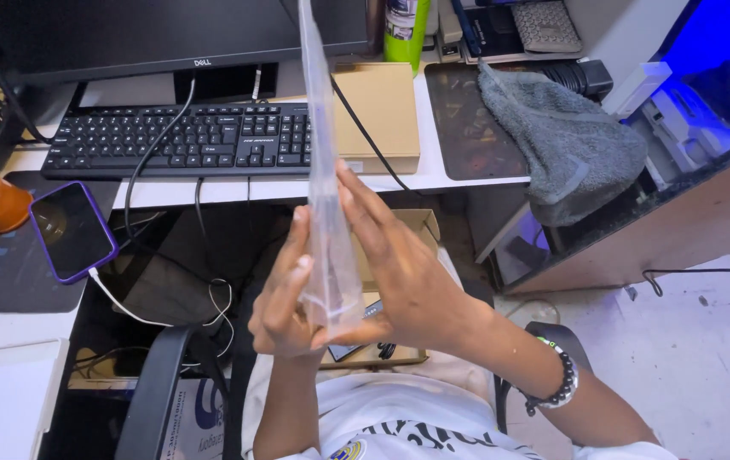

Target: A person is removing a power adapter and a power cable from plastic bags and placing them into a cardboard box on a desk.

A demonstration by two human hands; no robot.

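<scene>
Both hands, left hand and right hand, fingers closed flat on clear plastic bag, likely light, floppy, slippery; grip low edges.

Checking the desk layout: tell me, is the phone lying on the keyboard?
No, the phone lies on a dark mat below the keyboard.

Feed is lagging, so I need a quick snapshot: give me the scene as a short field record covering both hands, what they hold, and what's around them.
left hand: presses one face of the clear plastic bag
right hand: flat against the bag's other face
bag: upright, pinched between both palms, appears empty
below hands: open cardboard box on the lap
desk: black keyboard, purple-cased phone, flat tan box, grey towel
right wrist: dark bead bracelet
</scene>
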